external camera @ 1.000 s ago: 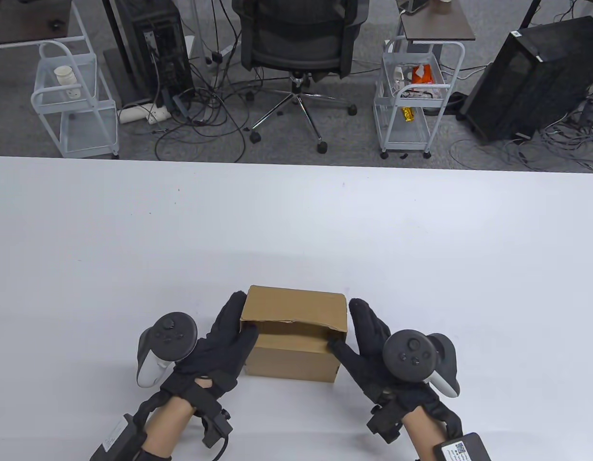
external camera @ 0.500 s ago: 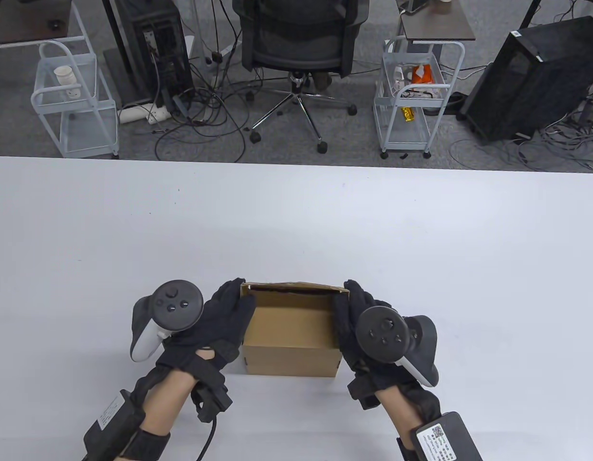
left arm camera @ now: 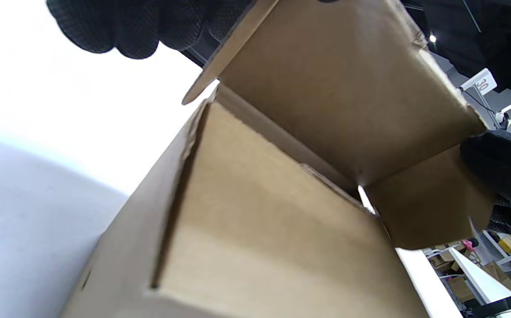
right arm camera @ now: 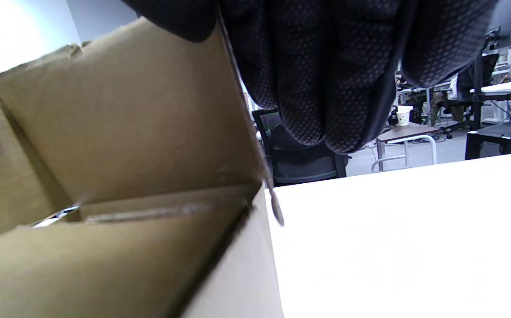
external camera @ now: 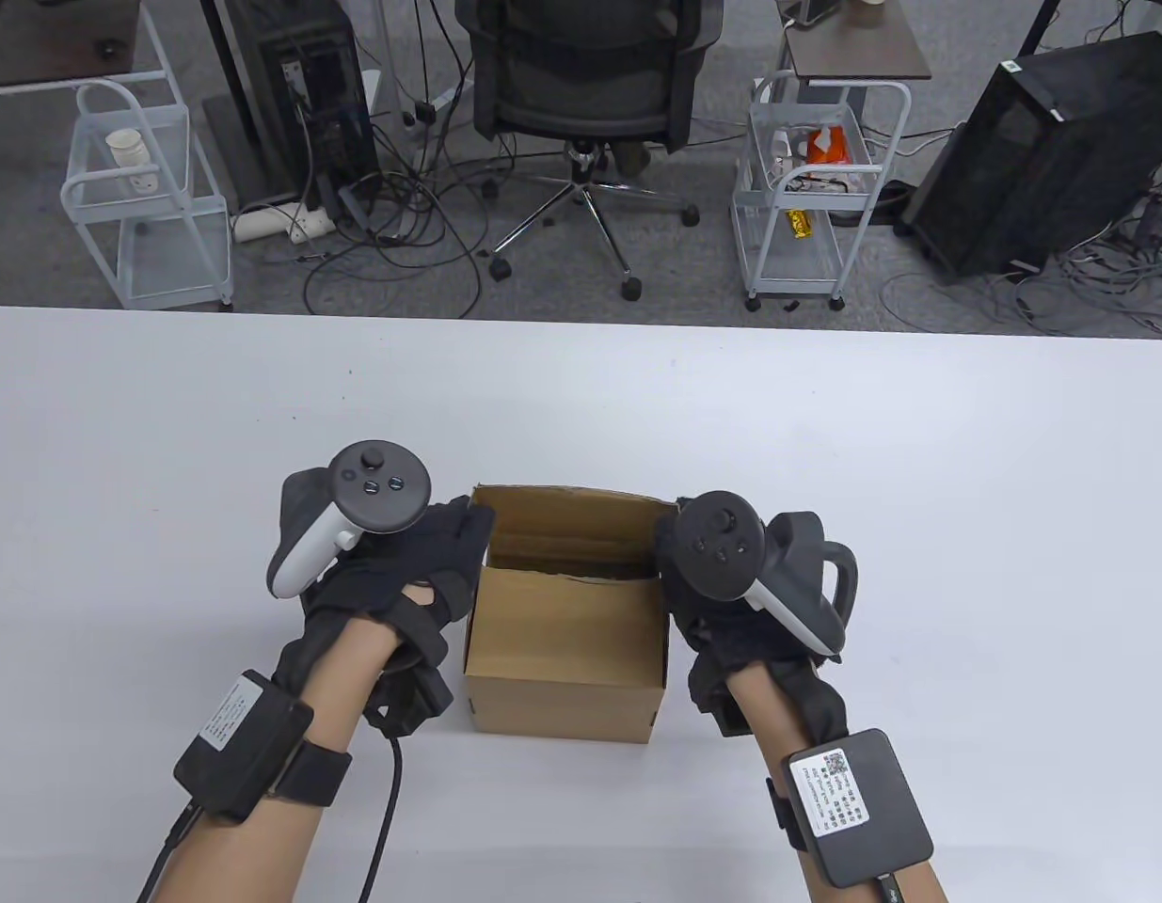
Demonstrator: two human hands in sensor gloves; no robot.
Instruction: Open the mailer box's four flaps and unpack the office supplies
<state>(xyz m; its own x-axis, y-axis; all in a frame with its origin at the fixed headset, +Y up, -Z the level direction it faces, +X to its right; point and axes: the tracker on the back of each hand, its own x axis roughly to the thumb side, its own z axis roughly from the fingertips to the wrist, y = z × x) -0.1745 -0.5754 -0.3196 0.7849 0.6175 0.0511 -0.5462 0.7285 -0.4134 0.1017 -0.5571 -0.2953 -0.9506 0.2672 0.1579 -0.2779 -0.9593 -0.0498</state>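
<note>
A brown cardboard mailer box stands on the white table, near its front edge. Its lid is raised and leans back, and a dark gap shows under it; the contents are hidden. My left hand grips the lid's left edge, with its fingers outside the left side flap. My right hand pinches the lid's right edge, and its fingers hang over the cardboard rim. The lid's inner face fills the right wrist view.
Beyond the table's far edge stand an office chair, two white wire carts and black computer towers, with cables across the floor. Only the box sits on the table.
Both hands slid forward along the box's sides and swung the lid up and back. One second ago the lid lay nearly shut; now it stands raised.
</note>
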